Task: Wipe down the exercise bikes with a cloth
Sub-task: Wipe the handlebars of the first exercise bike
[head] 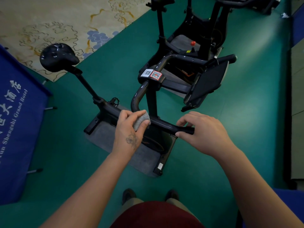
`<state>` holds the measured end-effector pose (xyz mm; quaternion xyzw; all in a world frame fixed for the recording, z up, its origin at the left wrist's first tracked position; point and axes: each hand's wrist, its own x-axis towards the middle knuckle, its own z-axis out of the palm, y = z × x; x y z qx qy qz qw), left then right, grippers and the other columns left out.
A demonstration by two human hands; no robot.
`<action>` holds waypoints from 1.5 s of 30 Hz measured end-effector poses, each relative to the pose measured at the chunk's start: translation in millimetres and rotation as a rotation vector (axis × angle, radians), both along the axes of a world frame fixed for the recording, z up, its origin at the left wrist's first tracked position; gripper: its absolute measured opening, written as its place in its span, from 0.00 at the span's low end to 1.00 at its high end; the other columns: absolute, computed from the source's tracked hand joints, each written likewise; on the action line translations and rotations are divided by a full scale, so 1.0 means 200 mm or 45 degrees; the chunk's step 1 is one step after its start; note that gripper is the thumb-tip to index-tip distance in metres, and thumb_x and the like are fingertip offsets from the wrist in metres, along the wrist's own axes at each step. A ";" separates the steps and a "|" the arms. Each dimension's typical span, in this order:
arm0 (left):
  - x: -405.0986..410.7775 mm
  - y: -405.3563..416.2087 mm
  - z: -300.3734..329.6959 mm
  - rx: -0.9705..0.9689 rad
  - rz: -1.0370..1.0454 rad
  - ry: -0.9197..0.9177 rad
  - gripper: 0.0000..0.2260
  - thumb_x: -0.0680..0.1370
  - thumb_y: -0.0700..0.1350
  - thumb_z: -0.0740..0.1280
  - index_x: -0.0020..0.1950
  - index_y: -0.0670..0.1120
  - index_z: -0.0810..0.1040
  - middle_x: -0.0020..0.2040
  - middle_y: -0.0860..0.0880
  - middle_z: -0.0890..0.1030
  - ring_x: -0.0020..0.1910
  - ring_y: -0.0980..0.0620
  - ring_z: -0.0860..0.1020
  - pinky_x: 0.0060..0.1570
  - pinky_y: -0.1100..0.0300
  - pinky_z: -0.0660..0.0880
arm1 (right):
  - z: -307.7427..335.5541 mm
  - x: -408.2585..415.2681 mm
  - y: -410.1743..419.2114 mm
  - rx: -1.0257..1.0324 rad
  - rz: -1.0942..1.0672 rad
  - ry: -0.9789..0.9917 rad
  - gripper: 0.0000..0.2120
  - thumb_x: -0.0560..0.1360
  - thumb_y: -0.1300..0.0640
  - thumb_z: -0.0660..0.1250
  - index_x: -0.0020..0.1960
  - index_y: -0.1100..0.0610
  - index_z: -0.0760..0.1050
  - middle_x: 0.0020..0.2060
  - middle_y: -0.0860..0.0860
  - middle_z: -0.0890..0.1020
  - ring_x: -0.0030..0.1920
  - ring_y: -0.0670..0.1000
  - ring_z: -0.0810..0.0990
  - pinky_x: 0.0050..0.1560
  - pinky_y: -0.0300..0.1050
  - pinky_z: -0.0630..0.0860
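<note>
Left hand (127, 129) clenched round grey cloth (141, 120), pressed onto near handlebar (162, 124) of exercise bike (105, 111). Bar's long axis from ten o'clock to four o'clock, bare stretch lying between both hands. Right hand (201, 131) grasping bar's end grip at four o'clock, steadying. Judged next: cloth stroke toward four o'clock, left hand nearer. Second bike (194, 51) at one o'clock, well apart.

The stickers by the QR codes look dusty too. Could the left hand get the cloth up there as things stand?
Probably yes: the left hand holds the cloth on the handlebar, and the bar's curve up to the QR stickers is bare.
</note>
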<state>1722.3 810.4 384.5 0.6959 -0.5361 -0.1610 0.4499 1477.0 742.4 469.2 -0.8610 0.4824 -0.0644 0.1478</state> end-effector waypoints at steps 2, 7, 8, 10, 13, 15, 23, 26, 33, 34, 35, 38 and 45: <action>0.01 0.00 0.00 0.003 -0.041 -0.026 0.17 0.79 0.47 0.77 0.68 0.48 0.85 0.52 0.51 0.72 0.48 0.59 0.73 0.54 0.77 0.67 | 0.00 0.00 0.00 0.012 -0.004 0.003 0.10 0.75 0.39 0.73 0.54 0.40 0.79 0.49 0.37 0.78 0.53 0.44 0.81 0.47 0.45 0.71; 0.12 -0.06 0.01 0.077 0.018 0.083 0.15 0.78 0.51 0.77 0.65 0.53 0.86 0.51 0.50 0.73 0.50 0.59 0.76 0.52 0.78 0.67 | 0.00 0.00 -0.01 0.023 -0.042 0.017 0.10 0.75 0.37 0.74 0.52 0.39 0.82 0.49 0.37 0.79 0.51 0.44 0.80 0.47 0.45 0.72; 0.14 -0.08 0.01 0.079 0.035 0.088 0.14 0.79 0.50 0.77 0.64 0.53 0.86 0.51 0.50 0.74 0.50 0.58 0.76 0.52 0.78 0.67 | 0.00 0.00 -0.01 0.028 -0.052 0.016 0.10 0.74 0.37 0.74 0.52 0.39 0.82 0.50 0.37 0.79 0.51 0.43 0.80 0.47 0.44 0.72; 0.19 -0.11 0.01 0.089 0.064 0.113 0.13 0.79 0.50 0.77 0.64 0.55 0.86 0.51 0.49 0.74 0.48 0.61 0.75 0.50 0.79 0.66 | 0.00 0.01 0.00 0.031 -0.067 0.009 0.10 0.74 0.38 0.74 0.52 0.40 0.83 0.49 0.36 0.79 0.51 0.43 0.80 0.46 0.43 0.70; 0.22 -0.12 0.01 0.117 0.042 0.112 0.14 0.80 0.51 0.76 0.65 0.54 0.86 0.52 0.50 0.74 0.48 0.63 0.75 0.49 0.79 0.67 | 0.00 0.01 0.00 0.024 -0.085 -0.008 0.10 0.74 0.38 0.75 0.51 0.40 0.83 0.49 0.36 0.80 0.50 0.42 0.80 0.47 0.44 0.73; 0.21 -0.10 0.00 0.086 -0.009 0.104 0.15 0.79 0.50 0.77 0.66 0.52 0.86 0.52 0.50 0.74 0.49 0.61 0.76 0.52 0.78 0.68 | 0.00 0.01 0.01 0.038 -0.097 -0.014 0.09 0.74 0.38 0.76 0.51 0.40 0.84 0.48 0.36 0.80 0.49 0.41 0.79 0.48 0.44 0.74; 0.19 -0.06 0.00 0.046 -0.121 0.111 0.17 0.78 0.50 0.78 0.66 0.51 0.86 0.50 0.53 0.74 0.52 0.62 0.76 0.53 0.76 0.69 | 0.02 0.02 0.01 0.098 -0.093 0.010 0.10 0.73 0.38 0.75 0.50 0.40 0.83 0.48 0.36 0.80 0.47 0.40 0.80 0.48 0.44 0.75; 0.24 -0.11 0.00 0.056 -0.149 0.124 0.16 0.78 0.50 0.78 0.65 0.52 0.87 0.50 0.53 0.74 0.50 0.63 0.75 0.53 0.75 0.70 | 0.03 0.03 0.01 0.126 -0.109 0.005 0.10 0.72 0.38 0.75 0.49 0.40 0.83 0.47 0.36 0.80 0.47 0.40 0.80 0.49 0.46 0.77; 0.36 -0.21 -0.01 0.106 -0.097 0.164 0.15 0.79 0.53 0.77 0.64 0.53 0.87 0.50 0.52 0.74 0.48 0.60 0.76 0.54 0.63 0.77 | 0.05 0.05 0.03 0.119 -0.201 -0.004 0.08 0.71 0.41 0.78 0.48 0.41 0.84 0.47 0.38 0.82 0.47 0.42 0.81 0.49 0.45 0.75; 0.36 -0.20 0.00 0.108 -0.118 0.153 0.15 0.79 0.53 0.77 0.65 0.52 0.87 0.49 0.51 0.73 0.48 0.58 0.77 0.54 0.62 0.77 | 0.05 0.05 0.03 0.119 -0.210 -0.001 0.08 0.71 0.41 0.79 0.48 0.41 0.84 0.47 0.38 0.82 0.47 0.42 0.81 0.50 0.46 0.76; 0.34 -0.19 0.00 0.100 -0.145 0.143 0.15 0.79 0.52 0.77 0.65 0.52 0.87 0.50 0.51 0.73 0.48 0.57 0.77 0.55 0.62 0.77 | 0.05 0.05 0.03 0.116 -0.216 -0.001 0.09 0.71 0.41 0.79 0.48 0.41 0.84 0.47 0.38 0.82 0.48 0.42 0.81 0.50 0.46 0.77; 0.26 -0.11 0.01 0.032 -0.251 0.099 0.16 0.78 0.50 0.78 0.65 0.50 0.87 0.50 0.50 0.73 0.50 0.60 0.76 0.55 0.66 0.76 | 0.05 0.05 0.04 0.125 -0.233 0.007 0.09 0.71 0.40 0.79 0.48 0.40 0.84 0.47 0.37 0.82 0.48 0.42 0.81 0.51 0.47 0.78; 0.29 -0.16 0.02 0.095 -0.195 0.159 0.15 0.78 0.50 0.79 0.64 0.50 0.88 0.50 0.52 0.74 0.48 0.62 0.76 0.52 0.77 0.69 | 0.07 0.07 0.05 0.129 -0.279 0.022 0.09 0.71 0.41 0.79 0.49 0.40 0.84 0.48 0.38 0.82 0.50 0.44 0.81 0.53 0.48 0.77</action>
